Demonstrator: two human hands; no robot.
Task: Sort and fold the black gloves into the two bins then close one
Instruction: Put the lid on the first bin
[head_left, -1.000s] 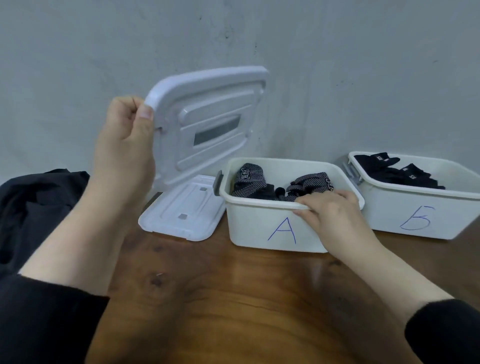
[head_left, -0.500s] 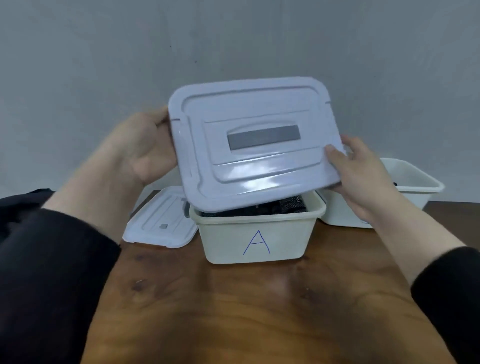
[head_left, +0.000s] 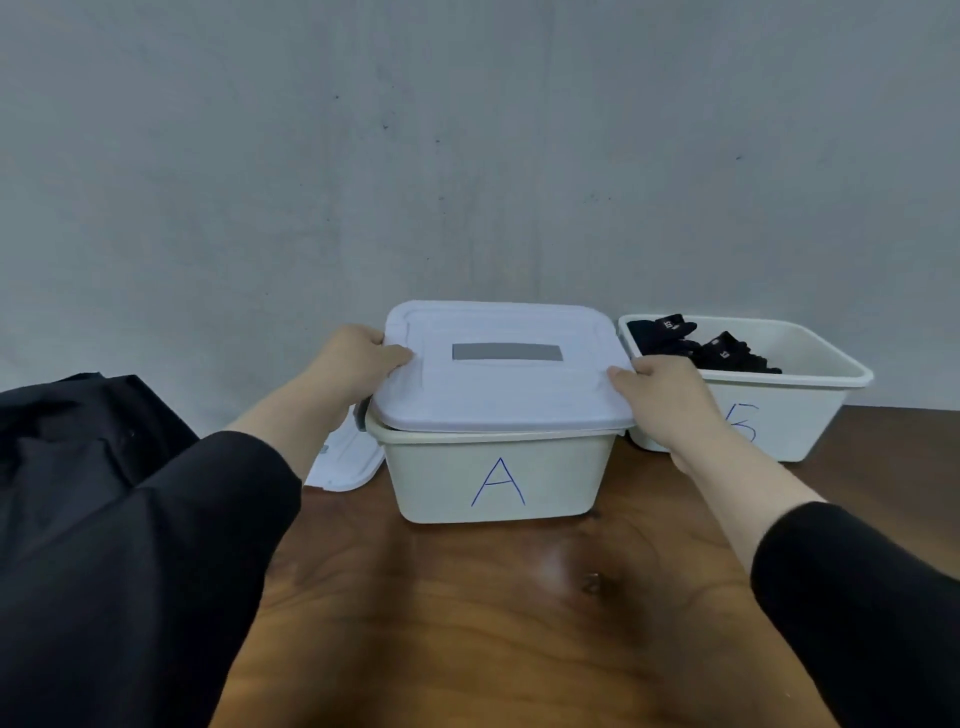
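Observation:
The white bin marked A (head_left: 498, 478) stands in the middle of the wooden table. A pale lid (head_left: 498, 384) with a grey window lies flat on top of it and hides its contents. My left hand (head_left: 358, 364) grips the lid's left edge, thumb on top. My right hand (head_left: 660, 384) grips the lid's right front corner. To the right, the open white bin marked B (head_left: 810, 415) holds folded black gloves (head_left: 701, 345).
A second pale lid (head_left: 345, 462) lies flat on the table left of bin A, partly behind my left arm. A black garment (head_left: 78, 436) is heaped at the far left. A grey wall stands close behind the bins.
The lid came down from a tilt above bin A and now lies flat on its rim. Both hands lowered with it, staying on its two ends.

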